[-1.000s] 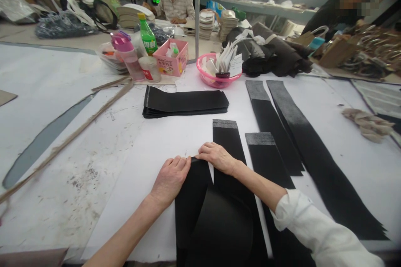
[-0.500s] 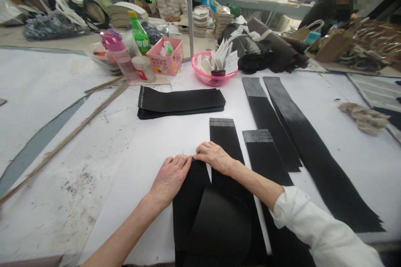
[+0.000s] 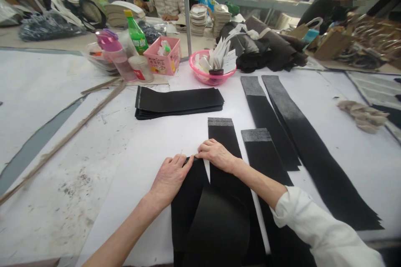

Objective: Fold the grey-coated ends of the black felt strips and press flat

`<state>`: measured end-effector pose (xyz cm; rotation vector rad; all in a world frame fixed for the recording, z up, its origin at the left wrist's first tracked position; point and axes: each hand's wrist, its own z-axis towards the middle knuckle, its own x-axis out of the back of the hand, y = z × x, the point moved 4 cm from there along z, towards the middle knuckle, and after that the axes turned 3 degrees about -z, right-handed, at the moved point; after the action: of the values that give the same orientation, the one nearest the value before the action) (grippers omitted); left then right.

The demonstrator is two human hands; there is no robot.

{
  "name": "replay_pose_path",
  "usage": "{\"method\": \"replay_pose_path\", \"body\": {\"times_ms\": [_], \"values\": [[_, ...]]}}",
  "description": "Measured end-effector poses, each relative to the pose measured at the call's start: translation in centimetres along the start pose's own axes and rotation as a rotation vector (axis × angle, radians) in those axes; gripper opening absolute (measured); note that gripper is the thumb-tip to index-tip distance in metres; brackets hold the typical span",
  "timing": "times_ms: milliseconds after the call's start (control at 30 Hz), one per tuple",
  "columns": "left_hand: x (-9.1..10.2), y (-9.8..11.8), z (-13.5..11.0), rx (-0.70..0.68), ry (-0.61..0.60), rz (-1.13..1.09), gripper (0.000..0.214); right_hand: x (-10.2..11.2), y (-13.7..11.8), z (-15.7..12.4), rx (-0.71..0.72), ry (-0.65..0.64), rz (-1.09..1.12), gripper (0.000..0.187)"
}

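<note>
A long black strip of sheet material (image 3: pixel 187 200) lies in front of me, its near part curled over to the right. At its far edge my left hand (image 3: pixel 169 178) is closed, fingers bent and pressed on the edge. My right hand (image 3: pixel 216 155) pinches the right corner of that edge, its fingertips almost meeting those of my left. Beside it lies a fanned pile of black strips with grey ends (image 3: pixel 220 133), partly under my right hand and the curl. Another such pile (image 3: pixel 261 148) passes beneath my right forearm.
Farther right lie two more strip piles (image 3: pixel 266 112) (image 3: pixel 300 133) and a crumpled glove-like cloth (image 3: pixel 363 116). A black stack (image 3: pixel 178 101) lies crosswise ahead. Behind it stand a pink basin (image 3: pixel 212 78), a pink box (image 3: pixel 163 60) and bottles (image 3: pixel 136 35). Two people sit beyond.
My hands stay at the strip's far edge, with the left fingers shifting slightly and a bit more of the edge showing. The whole view has moved a little.
</note>
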<state>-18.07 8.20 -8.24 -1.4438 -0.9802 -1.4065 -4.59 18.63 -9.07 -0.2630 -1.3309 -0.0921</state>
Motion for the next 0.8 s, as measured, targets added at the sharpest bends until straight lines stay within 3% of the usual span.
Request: {"method": "replay_pose_path", "body": {"times_ms": [300,433,800], "values": [[-0.45,-0.19,0.19,0.015,-0.015,-0.012,0.046,-0.22,0.54,-0.32,-0.102,0.061,0.088,0.017],[-0.42,-0.23,0.29,0.014,-0.028,-0.023,0.047,-0.42,0.57,-0.49,-0.082,0.077,0.070,0.017],[-0.47,0.04,0.66,0.010,-0.030,-0.006,0.048,0.36,0.05,-0.83,-0.027,-0.023,0.019,0.022]]}}
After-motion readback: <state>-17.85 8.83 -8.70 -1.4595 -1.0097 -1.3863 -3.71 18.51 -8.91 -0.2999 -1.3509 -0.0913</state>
